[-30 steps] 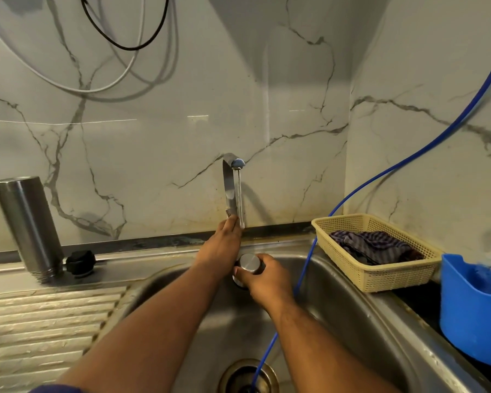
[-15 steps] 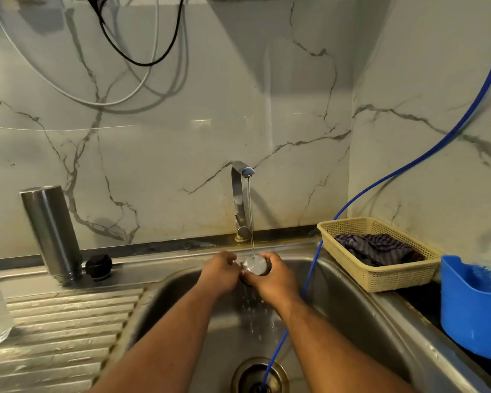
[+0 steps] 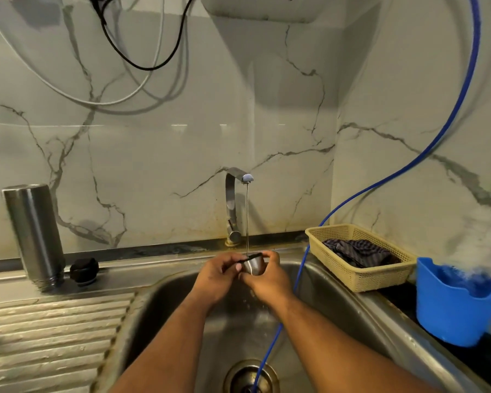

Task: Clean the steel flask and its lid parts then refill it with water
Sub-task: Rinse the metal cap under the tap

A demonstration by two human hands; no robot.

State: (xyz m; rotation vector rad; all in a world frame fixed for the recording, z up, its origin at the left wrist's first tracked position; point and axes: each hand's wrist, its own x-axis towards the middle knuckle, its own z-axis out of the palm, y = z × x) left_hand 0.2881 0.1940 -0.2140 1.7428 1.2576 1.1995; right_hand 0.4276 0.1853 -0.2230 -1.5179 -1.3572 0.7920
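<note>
Lid cup (image 3: 254, 265) | gripped between hands: left hand (image 3: 219, 275); right hand (image 3: 267, 282) | under tap (image 3: 234, 205)

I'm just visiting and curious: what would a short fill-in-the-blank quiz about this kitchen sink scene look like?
1. The left hand and right hand hold the steel cap under the tap's thin stream of ____.
2. The steel flask stands on the drainboard next to a ____ stopper.
3. A ____ hose runs down into the drain of the sink.

Missing words: water; black; blue.
</note>
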